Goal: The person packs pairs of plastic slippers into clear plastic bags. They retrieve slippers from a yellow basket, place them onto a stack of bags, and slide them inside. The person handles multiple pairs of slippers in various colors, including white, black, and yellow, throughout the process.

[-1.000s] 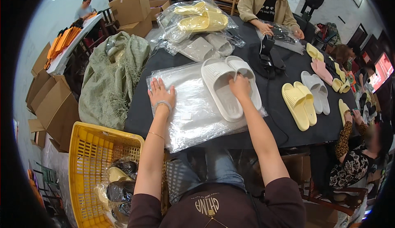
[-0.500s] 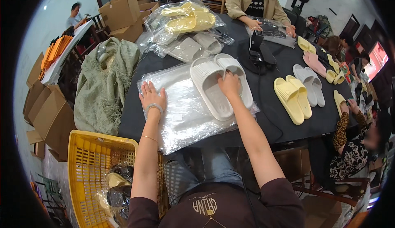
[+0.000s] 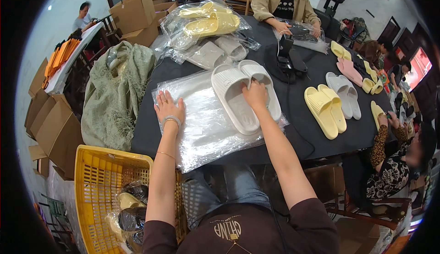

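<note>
My left hand lies flat, fingers a little apart, on the left side of a stack of clear plastic bags. A pair of pale grey slippers rests on the right part of that stack, toes toward me. My right hand is closed on the pair where the two slippers meet, its fingertips hidden inside the strap openings. Just beyond lie bagged grey slippers, with bagged yellow slippers piled on top.
Loose yellow slippers and grey ones stand on the black table at right. A black device with a cable sits mid-table. A yellow basket holds bagged slippers, beside a green sack. Co-workers sit across and at right.
My hands and the grey slippers hold almost still. Across the table, the co-worker's hand on the right has drawn inward onto the plastic bag.
</note>
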Demonstrator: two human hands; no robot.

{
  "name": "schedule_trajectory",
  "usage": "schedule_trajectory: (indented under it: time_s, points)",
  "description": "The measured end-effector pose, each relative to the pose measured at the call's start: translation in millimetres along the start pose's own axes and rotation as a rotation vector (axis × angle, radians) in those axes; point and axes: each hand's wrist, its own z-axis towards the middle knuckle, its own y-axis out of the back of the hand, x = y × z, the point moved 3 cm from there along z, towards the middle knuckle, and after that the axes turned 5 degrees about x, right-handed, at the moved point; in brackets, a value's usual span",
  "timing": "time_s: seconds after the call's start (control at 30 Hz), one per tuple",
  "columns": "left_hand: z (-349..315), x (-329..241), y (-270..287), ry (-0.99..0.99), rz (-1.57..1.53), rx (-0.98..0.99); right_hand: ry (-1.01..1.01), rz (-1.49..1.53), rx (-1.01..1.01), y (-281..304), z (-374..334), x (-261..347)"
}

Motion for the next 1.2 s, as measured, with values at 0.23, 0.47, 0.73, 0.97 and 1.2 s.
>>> schedule_trajectory:
  time_s: [0.23, 0.47, 0.73, 0.97, 1.2]
  points:
    - [0.1, 0.5, 0.8, 0.002, -0.005, 0.038, -0.003, -0.010, -0.004, 2.4, -1.3, 3.0]
    - [-2.0, -3.1, 6.5, 0.005, -0.004, 0.055, 0.015, -0.009, -0.052, -3.3, 1.5, -2.8]
    - [-1.0, -1.3, 3.4, 0.009, 0.002, 0.038, 0.016, 0.001, -0.041, -0.6, 0.0, -0.3]
    - [0.2, -0.6, 0.5, 0.005, -0.001, 0.027, 0.005, 0.003, -0.047, -1.9, 0.6, -1.3]
    - [-1.4, -1.1, 3.6, 0.010, -0.001, 0.041, 0.002, 0.014, 0.002, -1.7, 1.8, -1.1]
